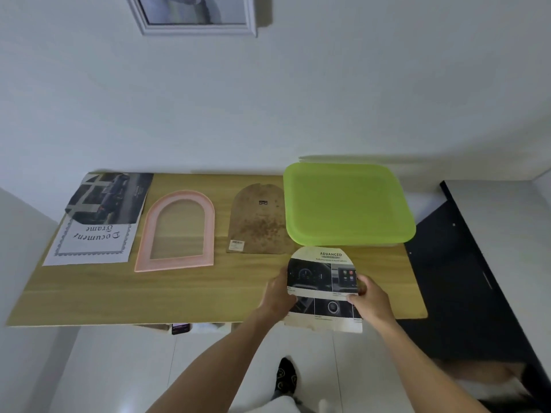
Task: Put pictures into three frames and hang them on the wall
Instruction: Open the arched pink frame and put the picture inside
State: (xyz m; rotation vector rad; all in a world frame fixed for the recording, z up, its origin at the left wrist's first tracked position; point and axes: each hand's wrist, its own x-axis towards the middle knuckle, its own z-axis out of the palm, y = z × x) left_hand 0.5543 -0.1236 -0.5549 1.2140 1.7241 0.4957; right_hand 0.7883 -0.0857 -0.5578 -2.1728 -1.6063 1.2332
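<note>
I hold an arch-shaped printed picture (pixel 323 281) with car-interior photos above the table's front right edge. My left hand (pixel 278 295) grips its left side and my right hand (pixel 372 299) grips its right side. A pink arched frame (pixel 179 231) lies flat on the wooden table (pixel 208 293), left of centre. Right of the frame lies its brown arched backing board (pixel 259 220). At the far left sit a "Document Frame" sheet (pixel 89 242) and a dark car picture (pixel 108 196) overlapping it. A white rectangular frame (pixel 193 16) hangs on the wall above.
A green lidded plastic container (pixel 347 204) stands at the table's back right, just beyond the picture I hold. A dark cabinet (pixel 465 278) stands to the right of the table. A phone (pixel 180 328) shows under the table's front edge. My foot (pixel 286 377) is on the white floor.
</note>
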